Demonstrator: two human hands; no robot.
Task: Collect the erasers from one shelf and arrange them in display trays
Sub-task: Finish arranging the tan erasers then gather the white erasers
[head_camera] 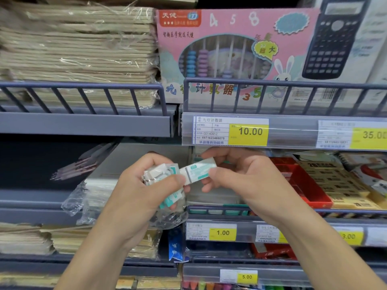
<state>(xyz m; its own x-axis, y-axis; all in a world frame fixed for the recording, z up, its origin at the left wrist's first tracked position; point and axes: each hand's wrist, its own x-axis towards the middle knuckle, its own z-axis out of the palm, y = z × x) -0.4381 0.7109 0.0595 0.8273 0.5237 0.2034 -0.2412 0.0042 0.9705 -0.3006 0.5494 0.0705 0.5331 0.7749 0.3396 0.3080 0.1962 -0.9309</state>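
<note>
Eraser [198, 171] lies crosswise between both hands above the shelf's front rail [219, 208]: right hand [240, 174] pinches its right end, left hand [146, 185] grips a bundle of erasers [161, 176], thumb touching its left end.

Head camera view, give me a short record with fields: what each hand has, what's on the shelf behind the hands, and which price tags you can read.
left hand: grips a bundle of wrapped erasers with loose clear plastic
right hand: pinches a single eraser, white with a teal sleeve
contact: the single eraser's end meets the bundle
shelf behind hands: red tray to the right, yellow packs beside it
upper shelf: pink abacus box, calculator, wrapped notebook stack
readable prices: 10.00, 1.00, 5.00
</note>
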